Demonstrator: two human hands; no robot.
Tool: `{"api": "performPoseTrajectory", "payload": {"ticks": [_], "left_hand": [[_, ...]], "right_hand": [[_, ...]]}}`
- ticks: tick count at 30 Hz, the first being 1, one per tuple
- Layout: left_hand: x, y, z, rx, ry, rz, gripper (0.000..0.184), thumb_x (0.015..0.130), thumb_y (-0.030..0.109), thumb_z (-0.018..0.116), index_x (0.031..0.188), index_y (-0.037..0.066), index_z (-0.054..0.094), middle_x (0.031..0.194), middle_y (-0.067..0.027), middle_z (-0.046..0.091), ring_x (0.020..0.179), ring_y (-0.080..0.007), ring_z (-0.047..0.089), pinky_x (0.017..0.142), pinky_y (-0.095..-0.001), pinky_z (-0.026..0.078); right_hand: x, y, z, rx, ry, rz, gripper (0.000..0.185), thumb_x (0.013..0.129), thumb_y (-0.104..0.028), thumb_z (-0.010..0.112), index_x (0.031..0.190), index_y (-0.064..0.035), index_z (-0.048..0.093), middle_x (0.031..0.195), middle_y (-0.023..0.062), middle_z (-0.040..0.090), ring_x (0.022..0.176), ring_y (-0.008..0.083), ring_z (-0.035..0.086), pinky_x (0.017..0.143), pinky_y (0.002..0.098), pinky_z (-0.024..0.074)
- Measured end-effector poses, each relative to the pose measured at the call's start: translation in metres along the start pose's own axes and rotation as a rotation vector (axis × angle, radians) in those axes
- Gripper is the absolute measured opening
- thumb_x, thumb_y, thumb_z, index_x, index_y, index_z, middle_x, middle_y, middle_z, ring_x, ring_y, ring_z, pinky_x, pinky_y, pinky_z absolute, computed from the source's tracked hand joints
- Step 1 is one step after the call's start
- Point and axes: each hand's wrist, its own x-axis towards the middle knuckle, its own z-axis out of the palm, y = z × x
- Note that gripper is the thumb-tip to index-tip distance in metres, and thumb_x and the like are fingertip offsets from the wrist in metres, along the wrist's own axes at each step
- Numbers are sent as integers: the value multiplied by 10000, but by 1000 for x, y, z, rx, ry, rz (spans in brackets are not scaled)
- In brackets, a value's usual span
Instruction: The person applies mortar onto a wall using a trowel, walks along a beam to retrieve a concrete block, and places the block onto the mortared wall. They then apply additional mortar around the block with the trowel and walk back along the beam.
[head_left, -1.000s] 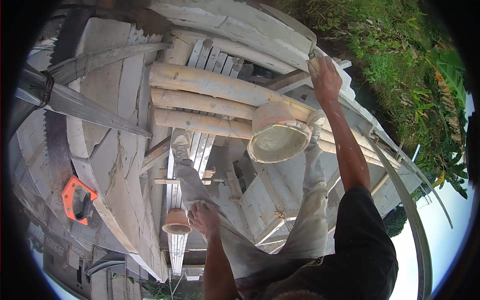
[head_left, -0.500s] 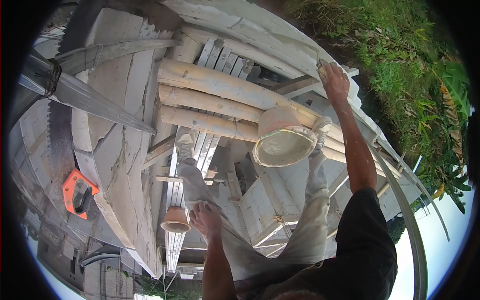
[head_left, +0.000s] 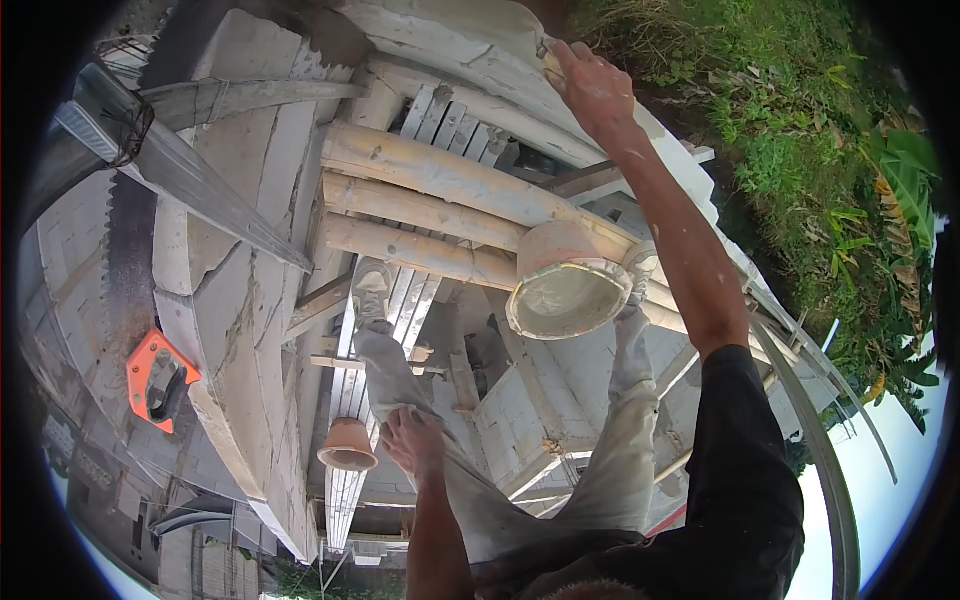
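Observation:
My right hand reaches far forward to the outer edge of the pale block wall. Its fingers close around a small flat tool that looks like a trowel, mostly hidden by the hand and the wall edge. Smooth greyish plaster or mortar lies on the wall beside it. My left hand rests on my left leg near the knee, fingers spread, holding nothing. Between my legs, tilted on the wooden poles, sits a bucket with whitish mix inside and a crusted rim.
Round wooden poles carry my feet high above a lower floor. A smaller orange bucket stands below left. A handsaw with an orange handle lies at left. Metal profiles cross the left wall; greenery drops away at right.
My right hand has moved forward and left along the wall edge with the tool, and the arm is stretched further. My left hand stays on the leg.

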Motion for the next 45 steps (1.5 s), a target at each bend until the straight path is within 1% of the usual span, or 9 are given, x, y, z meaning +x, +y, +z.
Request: {"api": "performPoseTrajectory", "payload": {"ticks": [8, 12, 16, 22, 27, 32, 34, 40, 45], "left_hand": [[0, -1, 4, 10, 79, 10, 294, 886, 285, 542, 1085, 104, 661, 1190, -40, 609, 1141, -263, 512, 958, -415, 397], [1, 2, -1, -11, 86, 18, 295, 882, 286, 543, 1084, 107, 662, 1192, -43, 608, 1142, -264, 513, 959, -422, 399], [0, -1, -5, -20, 67, -5, 294, 868, 286, 551, 1081, 114, 662, 1198, -43, 608, 1156, -269, 511, 957, -425, 406], [5, 0, -11, -72, 58, -17, 309, 852, 294, 566, 1083, 108, 657, 1200, -44, 605, 1161, -282, 507, 968, -423, 403], [2, 11, -14, -180, 113, -47, 328, 840, 304, 584, 1090, 108, 667, 1190, -53, 617, 1157, -287, 507, 992, -436, 379], [-5, -9, -1, -418, 185, -27, 318, 818, 309, 611, 1068, 128, 684, 1151, -57, 639, 1162, -293, 511, 1026, -432, 361], [-8, -21, -4, -533, 168, 1, 311, 827, 301, 602, 1068, 122, 681, 1149, -60, 638, 1178, -296, 505, 1034, -433, 358], [-5, -54, 69, -804, 216, 378, 403, 889, 338, 567, 1212, 98, 592, 1293, -120, 555, 1285, -337, 437, 1093, -444, 312], [-96, -55, 84, -1035, 323, 239, 578, 935, 417, 525, 1410, 102, 424, 1417, -215, 433, 1363, -379, 351, 1146, -430, 242]], "right_hand": [[7, -33, 10, 115, 205, 61, 390, 900, -301, 613, 1253, -170, 514, 1084, 103, 603, 948, 330, 644, 756, 456, 525], [6, -20, 4, 51, -1, 109, 394, 902, -304, 612, 1258, -167, 510, 1100, 97, 606, 951, 341, 642, 763, 462, 522], [-115, -7, -28, 353, 93, 256, 409, 883, -332, 653, 1202, -97, 552, 1098, 157, 652, 903, 403, 641, 763, 475, 512], [-354, -10, -104, 388, -751, 667, 468, 833, -311, 689, 1207, -70, 546, 1025, 217, 665, 974, 415, 626, 840, 497, 484], [-426, -5, -26, 284, -1010, 562, 545, 813, -276, 705, 1262, -66, 480, 1111, 214, 632, 1074, 427, 576, 893, 493, 463], [-414, -14, -2, 398, -852, 457, 787, 804, -169, 695, 1429, 63, 277, 1382, 305, 429, 1290, 434, 412, 1086, 460, 342], [-386, -28, -42, 369, -763, 378, 730, 811, -159, 686, 1418, 37, 331, 1364, 277, 460, 1273, 436, 431, 1072, 465, 349], [-207, -106, -200, 786, -250, -108, 615, 832, 16, 643, 1400, -41, 415, 1300, 139, 521, 983, 189, 556, 809, 308, 484], [-86, -206, -360, 1049, 400, -397, 731, 862, -114, 695, 1471, -58, 293, 1415, 133, 434, 1159, 253, 500, 940, 375, 437]]}}
